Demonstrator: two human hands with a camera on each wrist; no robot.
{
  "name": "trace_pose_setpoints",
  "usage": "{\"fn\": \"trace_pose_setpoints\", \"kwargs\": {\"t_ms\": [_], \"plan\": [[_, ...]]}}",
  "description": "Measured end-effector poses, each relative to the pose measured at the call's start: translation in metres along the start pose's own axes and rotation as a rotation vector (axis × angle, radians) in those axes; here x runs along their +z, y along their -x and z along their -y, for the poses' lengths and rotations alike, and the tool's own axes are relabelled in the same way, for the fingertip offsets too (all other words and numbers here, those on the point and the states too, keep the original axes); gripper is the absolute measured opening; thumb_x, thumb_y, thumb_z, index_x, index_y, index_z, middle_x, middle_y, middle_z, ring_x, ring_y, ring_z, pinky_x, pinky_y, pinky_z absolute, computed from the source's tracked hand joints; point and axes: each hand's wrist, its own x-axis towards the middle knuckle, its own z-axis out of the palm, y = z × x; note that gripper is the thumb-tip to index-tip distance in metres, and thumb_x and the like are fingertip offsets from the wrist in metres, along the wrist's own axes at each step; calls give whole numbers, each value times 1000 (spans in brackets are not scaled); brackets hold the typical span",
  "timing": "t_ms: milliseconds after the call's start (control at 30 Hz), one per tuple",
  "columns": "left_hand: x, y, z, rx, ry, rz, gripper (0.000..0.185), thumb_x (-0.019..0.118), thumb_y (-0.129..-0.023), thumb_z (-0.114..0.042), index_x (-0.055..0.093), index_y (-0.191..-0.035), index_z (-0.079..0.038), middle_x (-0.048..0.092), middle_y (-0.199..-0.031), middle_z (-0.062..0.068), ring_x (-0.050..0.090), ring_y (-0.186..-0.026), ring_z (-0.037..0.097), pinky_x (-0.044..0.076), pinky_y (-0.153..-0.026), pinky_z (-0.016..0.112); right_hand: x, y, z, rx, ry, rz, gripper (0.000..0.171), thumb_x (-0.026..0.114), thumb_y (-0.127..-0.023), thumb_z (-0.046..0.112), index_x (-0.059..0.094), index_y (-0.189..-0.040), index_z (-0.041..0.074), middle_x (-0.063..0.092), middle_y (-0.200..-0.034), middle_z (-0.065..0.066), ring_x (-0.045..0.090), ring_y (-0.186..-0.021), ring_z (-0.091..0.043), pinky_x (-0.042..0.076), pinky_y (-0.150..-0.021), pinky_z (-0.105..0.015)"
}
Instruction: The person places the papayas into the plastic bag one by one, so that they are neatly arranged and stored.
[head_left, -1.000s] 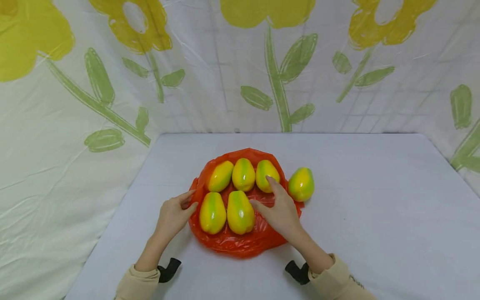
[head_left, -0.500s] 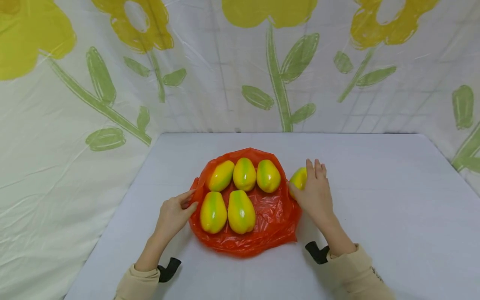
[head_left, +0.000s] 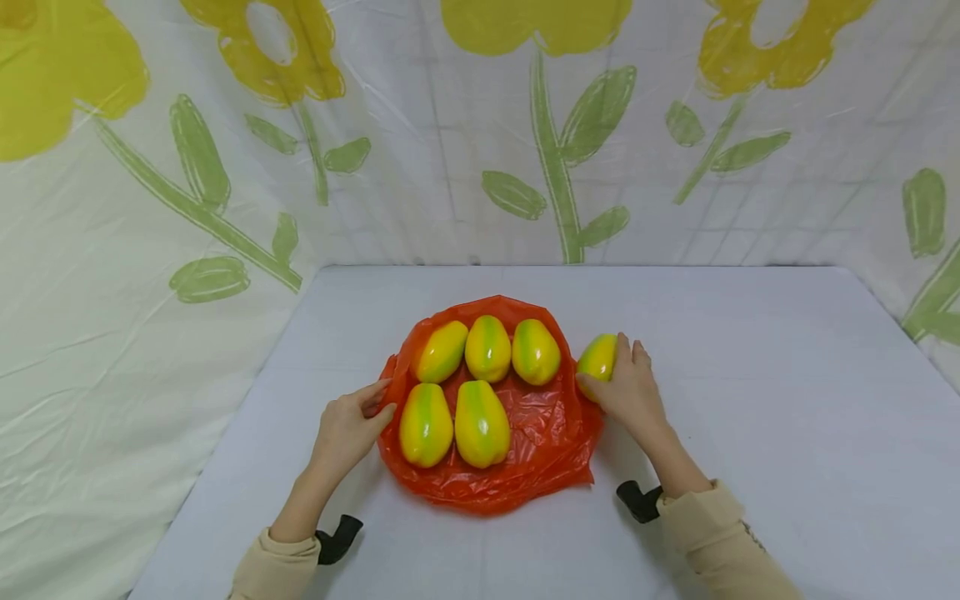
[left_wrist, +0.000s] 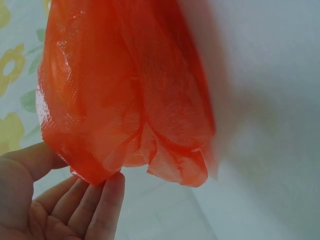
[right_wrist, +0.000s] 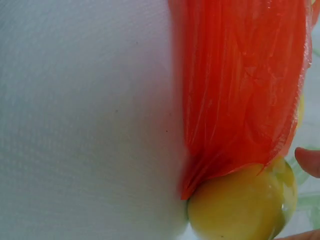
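Observation:
A thin red plastic bag (head_left: 540, 433) lies spread with its mouth up, several yellow-green papayas (head_left: 482, 425) inside. My left hand (head_left: 347, 433) pinches the bag's left rim between thumb and fingers; the left wrist view shows the red film (left_wrist: 115, 100) between them. One more papaya (head_left: 596, 358) sits outside, against the bag's right side. My right hand (head_left: 630, 390) is over this papaya, thumb on the bag side and fingers along the far right side. In the right wrist view the thumb (right_wrist: 308, 161) shows a small gap from the fruit (right_wrist: 235, 205).
A white-covered table (head_left: 750, 400) carries everything. Behind it hangs a curtain (head_left: 420, 167) printed with yellow flowers. A black curved piece (head_left: 339, 540) shows at the left wrist and a similar black piece (head_left: 639, 502) at the right.
My right hand has gone from above the papayas in the bag rightward to the papaya outside it, then slightly lower over it. My left hand stays at the bag's rim.

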Motion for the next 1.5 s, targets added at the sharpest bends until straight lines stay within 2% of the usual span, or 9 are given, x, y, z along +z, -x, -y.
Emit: {"fn": "trace_pose_setpoints", "kwargs": {"t_ms": [433,667,867,1233,1500], "plan": [[0,-1,0,7,0,0,39,66,-89,-4,61,-125,7,70,-104,24,68,-92,36,57,-74,39,6,-6,-4,-19,-3,10,96,62,-90,33,2,-148,-15,-2,-155,-35,4,-142,-50,16,-110,-62],[0,-1,-1,4,5,1,38,66,-89,-4,61,-125,7,70,-103,24,68,-92,36,57,-75,40,10,-9,-6,-5,-23,8,100,63,-90,39,1,-149,-14,-4,-155,-35,6,-141,-52,21,-108,-64],[-1,0,-1,-3,7,3,38,66,-89,-4,61,-126,7,70,-104,23,68,-92,36,57,-75,39,10,-9,-7,-13,-31,2,100,61,-92,40,0,-148,-15,-5,-154,-36,4,-141,-52,19,-109,-63],[-1,0,-2,-5,3,3,39,65,-89,-4,60,-126,8,69,-105,24,68,-93,36,57,-76,40,9,-9,-9,1,-67,12,96,64,-92,31,0,-149,-14,1,-152,-40,14,-137,-57,20,-107,-66],[-1,0,-2,-13,12,4,38,65,-89,-4,61,-126,8,70,-104,24,68,-92,35,57,-76,40,7,-10,-14,-4,-97,-4,93,63,-91,29,3,-149,-13,13,-151,-39,30,-130,-54,30,-105,-64]]}}
